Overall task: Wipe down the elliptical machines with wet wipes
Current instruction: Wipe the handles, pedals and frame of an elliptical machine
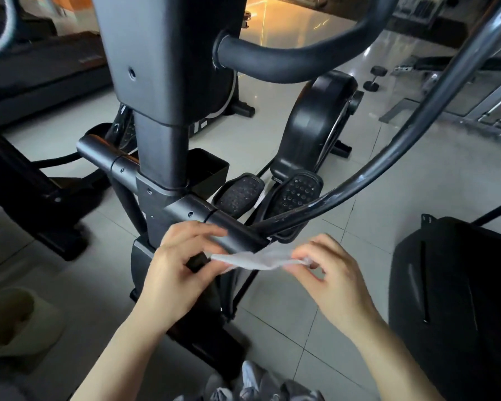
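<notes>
— While both hands pinch the wet wipe (261, 260), what exactly does each grip have?

— The left hand (175, 267) nips one end between thumb and fingers; the right hand (330, 270) nips the other end with curled fingertips. The wipe hangs stretched between them, touching no part of the machine that I can make out.

— And just beyond the grip?

— The elliptical machine's crossbar (232, 230) lies directly behind the wipe, near the left fingers. Farther out from the grip are the pedals (297, 192), the central column (159, 151) and the curved handlebar (417, 146).

— How far along is it?

— I judge the wipe is being spread or refolded, not rubbed. No surface shows a clear wet streak, so I cannot tell what is finished; the crossbar, pedals and bars look left to do.
</notes>
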